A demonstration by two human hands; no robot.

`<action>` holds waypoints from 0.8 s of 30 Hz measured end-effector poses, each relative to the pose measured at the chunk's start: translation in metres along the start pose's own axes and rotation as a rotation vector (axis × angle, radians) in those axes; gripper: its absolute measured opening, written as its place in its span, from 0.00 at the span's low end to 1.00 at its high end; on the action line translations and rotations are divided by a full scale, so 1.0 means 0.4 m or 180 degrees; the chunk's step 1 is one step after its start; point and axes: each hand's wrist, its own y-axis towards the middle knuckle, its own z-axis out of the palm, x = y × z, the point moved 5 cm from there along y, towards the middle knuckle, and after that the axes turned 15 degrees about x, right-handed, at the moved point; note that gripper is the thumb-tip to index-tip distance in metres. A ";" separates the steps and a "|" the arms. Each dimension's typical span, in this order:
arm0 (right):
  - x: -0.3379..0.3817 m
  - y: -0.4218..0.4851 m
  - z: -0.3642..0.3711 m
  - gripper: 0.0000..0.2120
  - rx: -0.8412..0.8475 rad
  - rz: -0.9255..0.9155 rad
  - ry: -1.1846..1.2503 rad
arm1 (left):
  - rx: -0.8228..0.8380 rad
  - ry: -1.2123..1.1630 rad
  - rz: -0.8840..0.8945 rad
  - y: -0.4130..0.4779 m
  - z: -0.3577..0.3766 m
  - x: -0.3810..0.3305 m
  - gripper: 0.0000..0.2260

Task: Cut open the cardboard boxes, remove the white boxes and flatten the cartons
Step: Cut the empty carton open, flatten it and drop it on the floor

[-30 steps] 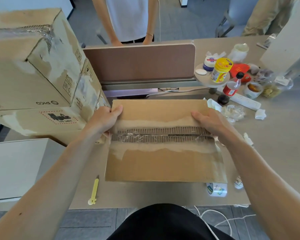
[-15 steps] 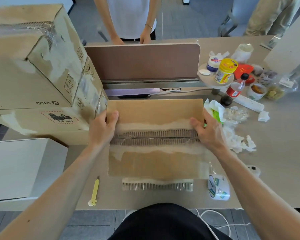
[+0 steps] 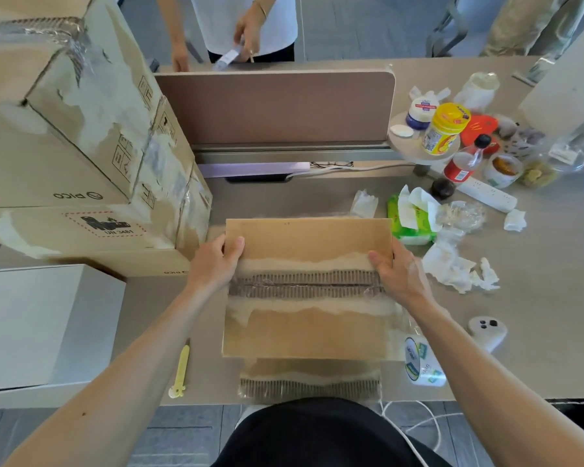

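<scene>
A flattened brown carton (image 3: pixel 309 328) lies on the desk in front of me, its torn tape seam running across the middle. My left hand (image 3: pixel 213 264) grips its left edge, thumb on top. My right hand (image 3: pixel 397 274) grips its right edge the same way. A lower flap (image 3: pixel 311 380) with torn corrugation sticks out beneath the near edge. Two stacked sealed cardboard boxes (image 3: pixel 81 136) stand at the left. A white box (image 3: pixel 38 328) sits at the near left. A yellow cutter (image 3: pixel 181 369) lies on the desk left of the carton.
A tape roll (image 3: pixel 422 362) lies right of the carton, a white controller (image 3: pixel 488 332) beyond it. Tissues, a green wipes pack (image 3: pixel 408 217), bottles and jars crowd the right. A desk divider (image 3: pixel 277 106) stands behind; another person stands past it.
The carton has been drawn in and squared up; its lower flap now shows more beyond the near edge. Both hands slid slightly along the side edges. The camera view shifted down.
</scene>
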 end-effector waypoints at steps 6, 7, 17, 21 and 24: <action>-0.030 0.062 0.057 0.31 0.0187 0.0276 -0.0166 | 0.0186 -0.0029 -0.0144 0.043 0.028 0.046 0.11; -0.030 0.065 0.064 0.30 0.0197 0.0301 -0.0241 | 0.0202 -0.0063 -0.0114 0.042 0.032 0.050 0.10; 0.100 0.065 0.138 0.28 0.0006 -0.0644 -0.1584 | -0.0020 -0.0876 -0.0835 -0.075 0.057 0.249 0.06; 0.156 0.056 0.280 0.29 0.0683 -0.0920 -0.1646 | -0.0035 -0.0897 -0.1649 -0.161 0.091 0.423 0.13; 0.144 0.048 0.339 0.30 0.0668 -0.0982 -0.1774 | 0.0084 -0.0543 -0.1934 -0.212 0.118 0.495 0.14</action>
